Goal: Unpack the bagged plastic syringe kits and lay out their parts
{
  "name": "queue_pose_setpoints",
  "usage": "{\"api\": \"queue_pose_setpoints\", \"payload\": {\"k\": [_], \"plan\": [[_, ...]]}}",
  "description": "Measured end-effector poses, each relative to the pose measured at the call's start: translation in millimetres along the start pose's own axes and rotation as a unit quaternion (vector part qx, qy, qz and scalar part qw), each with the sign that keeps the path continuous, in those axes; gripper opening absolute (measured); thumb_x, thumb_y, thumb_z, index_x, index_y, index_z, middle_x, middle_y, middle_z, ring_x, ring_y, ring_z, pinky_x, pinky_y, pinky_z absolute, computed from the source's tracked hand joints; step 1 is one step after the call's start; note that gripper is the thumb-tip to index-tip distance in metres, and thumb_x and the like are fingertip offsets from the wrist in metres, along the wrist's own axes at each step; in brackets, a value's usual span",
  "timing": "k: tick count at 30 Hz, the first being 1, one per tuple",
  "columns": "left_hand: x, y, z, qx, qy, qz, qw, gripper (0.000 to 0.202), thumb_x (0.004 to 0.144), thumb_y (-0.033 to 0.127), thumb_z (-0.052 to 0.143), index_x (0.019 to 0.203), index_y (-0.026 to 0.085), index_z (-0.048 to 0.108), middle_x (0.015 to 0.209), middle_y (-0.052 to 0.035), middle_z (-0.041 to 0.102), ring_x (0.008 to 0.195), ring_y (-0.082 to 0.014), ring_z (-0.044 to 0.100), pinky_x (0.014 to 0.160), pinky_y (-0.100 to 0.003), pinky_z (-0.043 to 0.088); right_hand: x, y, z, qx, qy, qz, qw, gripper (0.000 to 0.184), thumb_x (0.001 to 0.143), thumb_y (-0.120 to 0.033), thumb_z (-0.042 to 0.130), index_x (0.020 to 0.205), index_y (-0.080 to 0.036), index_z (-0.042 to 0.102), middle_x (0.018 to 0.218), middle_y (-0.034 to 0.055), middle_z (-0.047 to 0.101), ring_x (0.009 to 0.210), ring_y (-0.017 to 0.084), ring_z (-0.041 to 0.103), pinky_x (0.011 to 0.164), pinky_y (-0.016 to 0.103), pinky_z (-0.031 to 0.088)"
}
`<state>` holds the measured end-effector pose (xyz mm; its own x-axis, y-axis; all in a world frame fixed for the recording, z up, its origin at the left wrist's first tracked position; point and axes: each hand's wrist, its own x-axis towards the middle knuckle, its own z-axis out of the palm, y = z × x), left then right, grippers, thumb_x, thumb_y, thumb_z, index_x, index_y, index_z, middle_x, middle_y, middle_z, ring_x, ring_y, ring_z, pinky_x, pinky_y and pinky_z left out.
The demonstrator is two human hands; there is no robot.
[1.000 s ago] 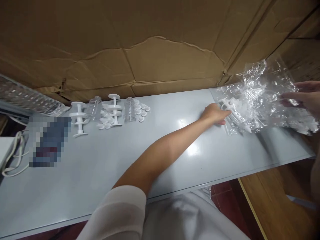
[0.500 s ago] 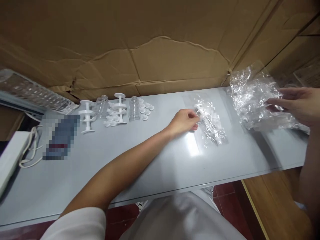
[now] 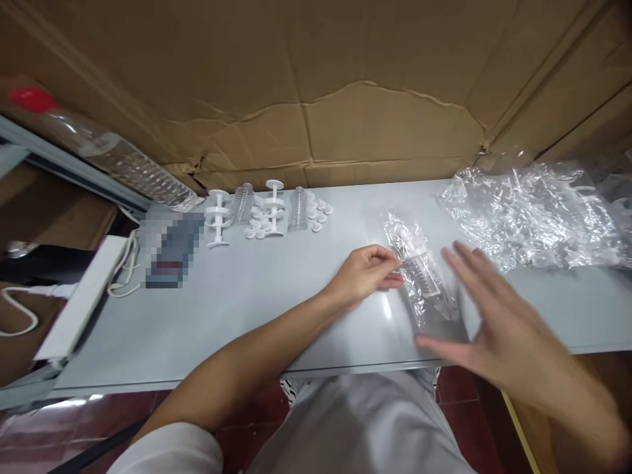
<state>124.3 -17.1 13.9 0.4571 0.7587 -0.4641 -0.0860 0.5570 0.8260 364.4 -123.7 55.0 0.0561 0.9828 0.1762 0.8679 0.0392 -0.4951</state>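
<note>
My left hand [image 3: 372, 273] pinches the left edge of a small clear plastic bag [image 3: 424, 309] on the table. Inside the bag lie a white plastic part and a clear ribbed tube [image 3: 427, 275]. Just to the right hovers my right hand [image 3: 494, 322], blurred by motion, with thumb and fingers spread and nothing in it. Farther left on the table stand two white spool-like plastic pieces [image 3: 218, 218], two clear ribbed tubes [image 3: 298, 209] and several small white discs [image 3: 320, 214].
A pile of clear plastic bags [image 3: 538, 217] lies at the right. Cardboard [image 3: 385, 131] walls the back edge. Leftward are a red-capped bottle [image 3: 138, 168], a blurred-out dark item [image 3: 172, 253], a white power strip [image 3: 83, 299] and cables.
My right hand has let go of the bag pile and come left beside the small bag. My left hand still holds that bag's edge. The view has shifted left.
</note>
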Motion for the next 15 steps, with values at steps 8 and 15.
{"api": "queue_pose_setpoints", "payload": {"k": [8, 15], "plan": [[-25, -12, -7.4, 0.047, 0.006, 0.072, 0.996, 0.012, 0.093, 0.025, 0.077, 0.089, 0.017, 0.069, 0.089, -0.0031, 0.073, 0.087, -0.0169, 0.075, 0.095, -0.038, 0.059, -29, -21, 74, 0.046, 0.069, -0.071, 0.994, 0.051, 0.097, -0.028, 0.063, 0.147, -0.036, 0.064, 0.156, 0.0055, 0.059, 0.117, 0.029, 0.074, 0.094, 0.046, 0.065], [-24, -7, -38.0, 0.215, 0.046, 0.184, 0.958, 0.019, 0.089, 0.033, 0.079, 0.101, 0.021, 0.071, 0.127, -0.0087, 0.071, 0.105, -0.0199, 0.071, 0.098, -0.034, 0.056, -5, 12, 48, 0.268, 0.114, 0.197, 0.936, 0.03, 0.089, -0.044, 0.076, 0.112, -0.026, 0.081, 0.108, 0.0092, 0.08, 0.079, 0.021, 0.072, 0.07, 0.034, 0.061]]}}
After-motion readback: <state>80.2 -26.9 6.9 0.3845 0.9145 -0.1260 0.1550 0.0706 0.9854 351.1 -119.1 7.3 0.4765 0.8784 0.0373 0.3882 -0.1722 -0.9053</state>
